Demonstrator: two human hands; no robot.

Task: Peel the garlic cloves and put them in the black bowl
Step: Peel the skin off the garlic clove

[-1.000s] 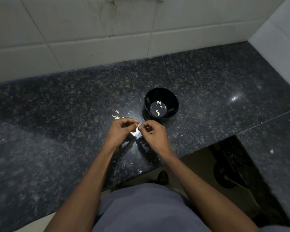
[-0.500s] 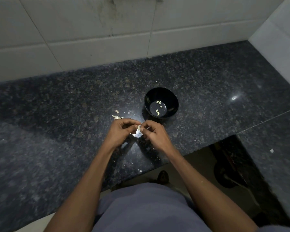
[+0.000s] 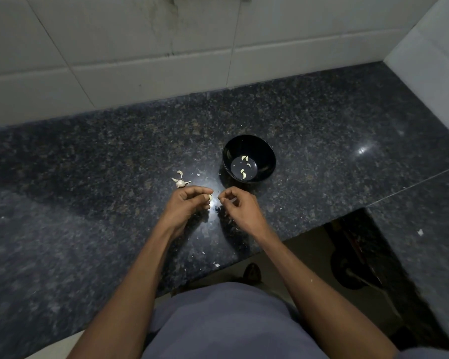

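A black bowl [image 3: 249, 146] stands on the dark granite counter [image 3: 88, 164] with several peeled garlic cloves [image 3: 243, 173] on its bottom. Just in front of it, my left hand [image 3: 186, 206] pinches a pale garlic clove [image 3: 210, 197] at its fingertips. My right hand [image 3: 240, 207] hovers a short gap to the right, thumb and forefinger pinched together, perhaps on a scrap of peel that is too small to make out. Left of the bowl lie a few unpeeled cloves with loose skins [image 3: 180, 182].
White tiled walls [image 3: 140, 60] rise behind the counter and at the right. The counter's front edge steps back below my right forearm, with floor and a dark object [image 3: 353, 270] beneath. Small white peel flakes [image 3: 216, 264] dot the counter near the edge.
My hands were joined over the clove; now they have drawn apart. The clove stays in my left hand and my right hand has pulled slightly to the right.
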